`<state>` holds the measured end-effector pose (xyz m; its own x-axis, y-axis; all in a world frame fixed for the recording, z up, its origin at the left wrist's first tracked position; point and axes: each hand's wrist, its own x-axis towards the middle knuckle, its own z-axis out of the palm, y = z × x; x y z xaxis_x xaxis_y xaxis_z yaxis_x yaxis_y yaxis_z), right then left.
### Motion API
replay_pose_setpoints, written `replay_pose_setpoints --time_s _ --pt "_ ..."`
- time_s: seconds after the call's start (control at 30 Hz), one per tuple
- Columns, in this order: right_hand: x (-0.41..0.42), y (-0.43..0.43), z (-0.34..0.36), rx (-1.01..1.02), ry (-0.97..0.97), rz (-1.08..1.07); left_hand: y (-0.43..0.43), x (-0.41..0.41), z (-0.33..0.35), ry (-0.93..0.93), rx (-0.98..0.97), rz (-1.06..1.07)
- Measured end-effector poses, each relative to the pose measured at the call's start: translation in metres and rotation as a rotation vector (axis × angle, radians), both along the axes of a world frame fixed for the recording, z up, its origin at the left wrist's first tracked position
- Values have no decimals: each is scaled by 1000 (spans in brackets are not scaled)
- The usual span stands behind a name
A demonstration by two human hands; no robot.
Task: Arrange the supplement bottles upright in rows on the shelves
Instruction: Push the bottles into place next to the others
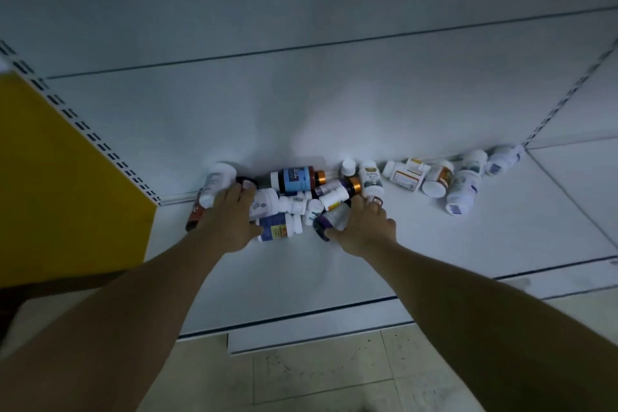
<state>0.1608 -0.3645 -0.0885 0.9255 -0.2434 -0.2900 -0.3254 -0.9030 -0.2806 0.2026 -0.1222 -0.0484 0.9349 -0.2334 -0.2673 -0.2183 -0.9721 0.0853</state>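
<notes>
Both hands are in the heap! The supplement bottles, a jumble of white plastic tubs and dark ones with orange caps, lie on their sides at centre frame. They are shoved against the white back panel of the white metal shelf, and a looser string of them trails off to the right. The right hand has thumb and fingers wrapped round a toppled purple-capped bottle with a pale label at the near edge of the pile. The left hand lies with fingers fairly straight across the white tubs on the pile's left side, clasping nothing I can make out. The smart play, I'd say, is to lift that purple-capped bottle straight up rather than drag it. Its neighbours touch it and look ready to roll. Then turn it cap-up and set it flat on its base, while the left hand pins the pile. There's room to work: a broad stretch of shelf below the heap in the frame, and more toward the lower right. The tall yellow side panel hems in the left. At lower centre the shelf's front lip drops to the pale tiled floor, so any runaway bottle could go over.
</notes>
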Motion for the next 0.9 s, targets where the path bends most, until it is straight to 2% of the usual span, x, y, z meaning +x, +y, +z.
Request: replay_pose_setpoints --time_s 0.1,0.27,0.37,0.47,0.6,0.7,0.77,0.83,0.9 --pt "4 1 -10 -74 -38 14 -4 -1 -9 -148 35 7" --pt "8 5 -13 -155 -28 72 -4 -4 -7 -197 -137 88" --pt "10 10 -13 -162 -66 94 -2 -12 2 -235 -396 247" --pt "13 8 -10 -76 -8 70 -9 -20 8 -172 -661 454" --pt "9 7 -8 12 34 92 -16 -32 8 31 -1077 698" --pt "0 4 -5 33 -53 94 -22 -46 13 253 -1396 798" --pt "-10 0 4 228 -121 88 -25 -58 19 348 -1519 840" --pt "-21 -6 20 516 -161 77 -28 -69 28 380 -1560 854" --pt "-35 -13 41 720 -176 60 -34 -83 39 382 -1585 851"
